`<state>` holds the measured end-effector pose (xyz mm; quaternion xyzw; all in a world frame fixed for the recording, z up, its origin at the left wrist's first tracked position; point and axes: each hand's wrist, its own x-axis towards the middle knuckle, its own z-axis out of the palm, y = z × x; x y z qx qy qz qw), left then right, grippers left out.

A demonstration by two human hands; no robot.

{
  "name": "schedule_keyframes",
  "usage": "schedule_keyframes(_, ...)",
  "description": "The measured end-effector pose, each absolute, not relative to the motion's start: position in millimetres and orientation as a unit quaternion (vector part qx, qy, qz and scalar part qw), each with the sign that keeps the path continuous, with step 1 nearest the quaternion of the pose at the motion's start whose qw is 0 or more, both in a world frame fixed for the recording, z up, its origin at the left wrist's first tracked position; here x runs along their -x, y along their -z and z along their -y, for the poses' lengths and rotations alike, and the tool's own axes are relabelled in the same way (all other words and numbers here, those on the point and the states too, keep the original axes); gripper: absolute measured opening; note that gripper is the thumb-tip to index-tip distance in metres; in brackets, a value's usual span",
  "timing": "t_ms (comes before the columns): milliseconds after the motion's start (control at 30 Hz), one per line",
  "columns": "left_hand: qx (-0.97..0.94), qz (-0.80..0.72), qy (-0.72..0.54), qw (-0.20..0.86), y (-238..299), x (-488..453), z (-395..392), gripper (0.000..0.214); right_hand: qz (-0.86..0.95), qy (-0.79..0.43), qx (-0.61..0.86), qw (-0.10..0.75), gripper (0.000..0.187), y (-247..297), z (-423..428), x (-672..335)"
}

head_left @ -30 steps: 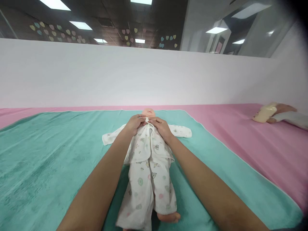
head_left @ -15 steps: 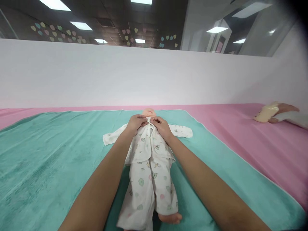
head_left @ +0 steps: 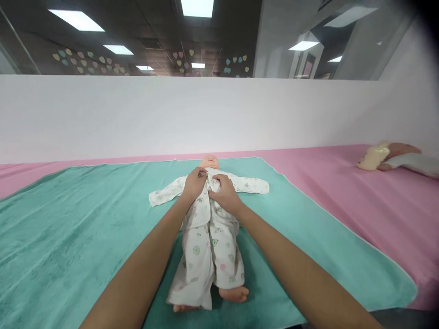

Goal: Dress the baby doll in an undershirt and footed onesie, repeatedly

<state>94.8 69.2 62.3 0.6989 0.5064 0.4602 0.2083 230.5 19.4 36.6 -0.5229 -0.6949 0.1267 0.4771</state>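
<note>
A baby doll lies on its back on a teal blanket, dressed in a white printed jacket and matching trousers. Its sleeves spread out to both sides and its bare feet point toward me. My left hand pinches the jacket's front edge near the collar. My right hand is closed on the other front edge at the chest. The two hands almost touch at the jacket's middle seam.
The blanket lies on a pink surface backed by a white partition wall. At the far right lies another doll with a pale bottle-like object beside it.
My right hand slid a little down from the collar to the chest of the jacket. The view tilted, so the doll's feet now show fully.
</note>
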Motion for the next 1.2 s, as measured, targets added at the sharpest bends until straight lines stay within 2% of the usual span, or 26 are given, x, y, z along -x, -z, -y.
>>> schedule_keyframes(200, -0.714, -0.478, -0.455, 0.235, -57.3, -85.6, -37.9, 0.021, 0.704, 0.022, 0.548, 0.451, 0.017, -43.4, -12.5, -223.8)
schedule_keyframes(333, -0.718, -0.481, -0.445, 0.236, -56.7, -83.7, -34.7, 0.023, 0.719, 0.02, 0.526, 0.454, 0.014, -47.9, -19.5, -226.7)
schedule_keyframes(500, -0.744, -0.474, -0.434, 0.183, -57.0, -87.0, -36.4, 0.023, 0.712, -0.174, 0.483, 0.479, 0.016, -50.7, -28.8, -241.5)
schedule_keyframes(700, -0.755, -0.479, -0.425, 0.141, -62.6, -91.1, -33.0, 0.013, 0.609, -0.4, 0.417, 0.544, 0.019, -51.5, -30.3, -246.1)
schedule_keyframes(800, -0.743, -0.462, -0.449, 0.185, -70.7, -94.8, -33.6, 0.01, 0.536, -0.493, 0.393, 0.561, 0.022, -53.0, -27.8, -246.0)
schedule_keyframes(900, -0.728, -0.436, -0.45, 0.277, -79.8, -96.3, -37.7, 0.013, 0.498, -0.544, 0.377, 0.56, 0.024, -54.0, -27.2, -250.1)
schedule_keyframes(1067, -0.695, -0.423, -0.4, 0.422, -88.7, -92.8, -48.3, 0.012, 0.499, -0.582, 0.355, 0.535, 0.022, -55.5, -26.9, -254.7)
schedule_keyframes(1200, -0.667, -0.414, -0.406, 0.468, -89.5, -90.3, -50.3, 0.008, 0.502, -0.583, 0.357, 0.53, 0.028, -57.7, -23.8, -251.6)
